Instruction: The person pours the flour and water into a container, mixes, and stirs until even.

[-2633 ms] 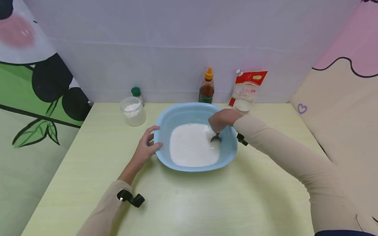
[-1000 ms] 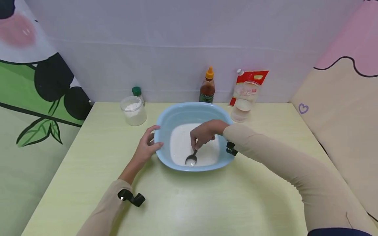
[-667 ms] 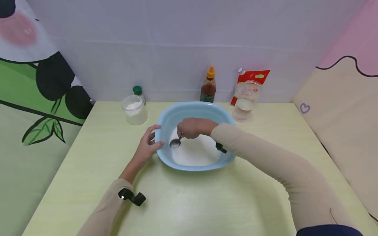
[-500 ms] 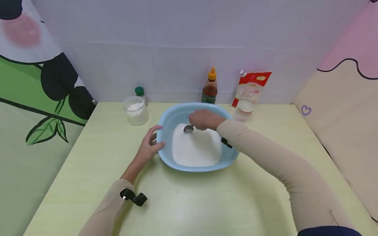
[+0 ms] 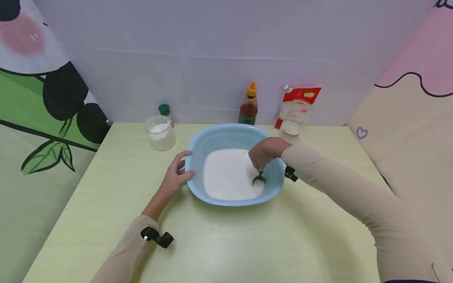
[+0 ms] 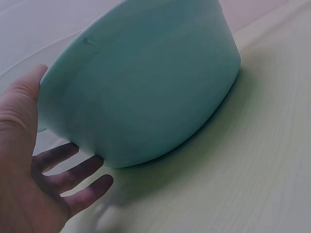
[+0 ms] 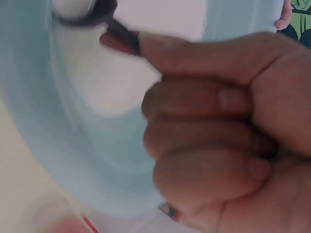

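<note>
A light blue plastic basin (image 5: 226,131) stands mid-table, with milky white liquid (image 5: 226,177) covering its bottom. My left hand (image 5: 177,173) holds the basin's left side. Its thumb lies at the rim, and in the left wrist view the spread fingers (image 6: 80,172) reach below the rim toward the outer wall. With my right hand (image 5: 263,153) I pinch the handle of a dark metal spoon (image 5: 259,180) between thumb and forefinger, the other fingers curled into the palm. The spoon's bowl (image 7: 77,12), blurred in the right wrist view, is at the liquid near the basin's right side.
Left behind the basin stand a clear jar of white powder (image 5: 160,133) and a green-capped shaker (image 5: 164,110). At the back are a sauce bottle with an orange cap (image 5: 249,106), a red-and-white spouted pouch (image 5: 308,94) and a clear container (image 5: 292,126), partly hidden by my right arm.
My right hand has swept the spoon around through the liquid: from the right to the front, leftward, along the back, and now to the right again. The left hand stays on the basin.
</note>
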`<state>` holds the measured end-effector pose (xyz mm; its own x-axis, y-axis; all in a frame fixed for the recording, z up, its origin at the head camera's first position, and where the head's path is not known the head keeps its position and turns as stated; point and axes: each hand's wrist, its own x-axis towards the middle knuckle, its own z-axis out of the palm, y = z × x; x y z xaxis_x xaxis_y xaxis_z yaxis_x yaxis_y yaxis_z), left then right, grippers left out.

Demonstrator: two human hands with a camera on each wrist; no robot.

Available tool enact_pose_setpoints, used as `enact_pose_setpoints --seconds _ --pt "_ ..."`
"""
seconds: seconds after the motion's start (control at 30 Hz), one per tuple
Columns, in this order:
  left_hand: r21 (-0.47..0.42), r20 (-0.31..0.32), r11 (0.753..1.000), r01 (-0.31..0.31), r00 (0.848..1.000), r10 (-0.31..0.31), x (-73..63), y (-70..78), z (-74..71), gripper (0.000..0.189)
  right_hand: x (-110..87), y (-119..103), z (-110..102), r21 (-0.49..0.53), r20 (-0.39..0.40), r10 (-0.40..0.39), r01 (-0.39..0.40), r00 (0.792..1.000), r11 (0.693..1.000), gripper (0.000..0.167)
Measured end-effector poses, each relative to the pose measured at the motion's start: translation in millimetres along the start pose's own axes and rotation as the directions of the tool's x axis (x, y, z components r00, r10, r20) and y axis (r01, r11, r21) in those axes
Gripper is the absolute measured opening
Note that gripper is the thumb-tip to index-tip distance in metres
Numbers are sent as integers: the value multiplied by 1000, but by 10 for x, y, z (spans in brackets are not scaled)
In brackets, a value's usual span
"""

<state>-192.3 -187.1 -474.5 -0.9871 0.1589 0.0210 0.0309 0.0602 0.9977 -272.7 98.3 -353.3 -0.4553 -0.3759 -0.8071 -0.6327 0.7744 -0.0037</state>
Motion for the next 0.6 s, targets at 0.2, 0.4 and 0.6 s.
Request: enact_pose_setpoints --seconds 0.2,0.4,0.6 --pt "4 -4 1000 -15 1000 15 10 19 15 64 167 -220 28 315 10 -150 139 989 939 19" --pt "0 -4 1000 -23 1000 23 24 4 33 64 352 -539 -104 233 -222 -195 246 955 941 25" --pt "3 -7 1000 -16 1000 16 8 -14 32 64 432 -555 -208 65 -430 -128 172 894 983 29"
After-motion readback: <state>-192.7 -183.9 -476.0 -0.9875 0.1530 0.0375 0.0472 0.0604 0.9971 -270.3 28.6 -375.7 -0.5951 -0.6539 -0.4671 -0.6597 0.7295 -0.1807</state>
